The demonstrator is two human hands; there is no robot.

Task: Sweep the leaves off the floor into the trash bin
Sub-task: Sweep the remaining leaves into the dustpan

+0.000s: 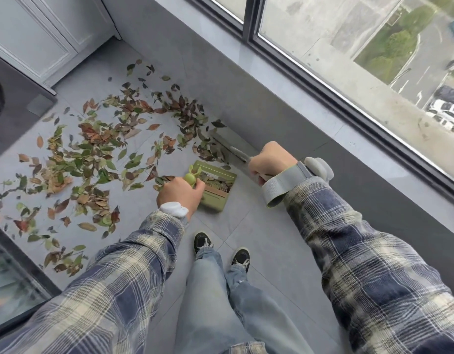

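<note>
Plaid sleeves [144,251] frame 2 busy hands: the left hand [179,194] is curled round the handle of the green dustpan [215,198], and the right hand [269,160] is wrapped round the broom [237,152] shaft. Most leaves [93,149] lie scattered over the grey floor [259,238] to the left. A few sit in the pan, perhaps a small load, as the view there is cramped. No trash bin shows, so the job looks barely begun.
</note>
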